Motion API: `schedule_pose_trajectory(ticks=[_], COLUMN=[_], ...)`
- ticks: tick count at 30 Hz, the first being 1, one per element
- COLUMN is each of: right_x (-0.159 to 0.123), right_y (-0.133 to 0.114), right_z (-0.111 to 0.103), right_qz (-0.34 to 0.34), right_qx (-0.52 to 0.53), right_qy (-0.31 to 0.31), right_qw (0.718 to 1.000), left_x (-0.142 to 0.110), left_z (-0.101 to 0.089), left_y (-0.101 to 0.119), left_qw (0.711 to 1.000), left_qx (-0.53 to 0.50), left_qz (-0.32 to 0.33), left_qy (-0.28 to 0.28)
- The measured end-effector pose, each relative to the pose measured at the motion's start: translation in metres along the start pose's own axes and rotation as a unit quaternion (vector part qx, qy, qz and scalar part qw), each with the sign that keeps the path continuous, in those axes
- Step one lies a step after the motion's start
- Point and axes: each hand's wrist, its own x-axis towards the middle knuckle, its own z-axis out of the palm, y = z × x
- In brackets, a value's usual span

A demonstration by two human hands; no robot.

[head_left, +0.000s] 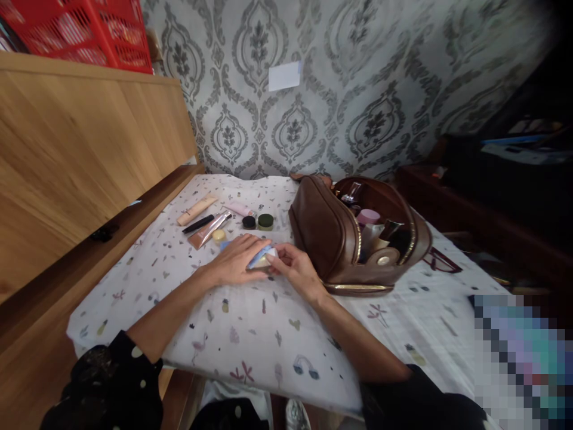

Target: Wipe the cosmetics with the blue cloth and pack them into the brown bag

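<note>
Clasped by two partly closed hands, a small blue-and-white packet (pixel 260 258) is being held just to the left of the brown bag (pixel 317 230), low over a printed white cloth (pixel 264 316). Its top and left side are being covered by the left hand (pixel 237 260), whose fingers are being curved over it, while its right end is being pinched between the thumb and fingers of the right hand (pixel 293 267), closest to the bag. The packet's underside is being hidden from view.

Farther left of the bag, a beige tube (pixel 197 211), a black stick (pixel 199 224), a copper-coloured tube (pixel 208 232) and a pink tube (pixel 239 208) are being displayed on the cloth. Between these and the bag, a black-lidded jar (pixel 249 223) and a green-lidded jar (pixel 265 222) are being shown side by side, with a small yellow pot (pixel 219 236) near the left hand.

Inside the unzipped bag, a pink-lidded jar (pixel 369 216) is being kept among other containers. To the bag's right, a dark red frame (pixel 443 261) is being supported by the cloth. Behind the bag, a white card (pixel 285 76) is being displayed against patterned wallpaper (pixel 293 128).
</note>
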Motion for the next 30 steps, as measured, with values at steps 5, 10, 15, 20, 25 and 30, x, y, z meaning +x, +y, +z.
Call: schedule_pose_trajectory(ticks=[5, 10, 15, 20, 25, 30], right_x=[0.001, 0.0, 0.001, 0.004, 0.004, 0.001], right_y=[0.003, 0.001, -0.001, 0.003, 0.004, 0.002], right_z=[-0.002, -0.003, -0.002, -0.002, -0.002, -0.001], right_qz=[-0.012, -0.024, -0.03, -0.028, -0.013, 0.011], right_qx=[-0.035, -0.004, 0.019, 0.001, -0.046, -0.071], right_qy=[0.003, 0.003, -0.021, -0.002, 0.011, -0.001], right_qw=[0.999, 1.0, 0.999, 1.0, 0.999, 0.997], left_x=[-0.002, -0.004, -0.004, -0.002, -0.001, -0.003], left_z=[-0.002, -0.007, -0.006, -0.002, -0.002, -0.005], left_y=[-0.005, -0.01, -0.014, -0.008, -0.005, -0.008], left_qw=[0.999, 0.999, 0.998, 0.992, 0.981, 0.985], left_qx=[-0.023, -0.032, -0.025, 0.026, 0.118, 0.147], left_qz=[0.024, 0.03, 0.015, 0.051, 0.08, 0.074], left_qy=[-0.001, 0.009, 0.061, 0.115, 0.134, 0.06])
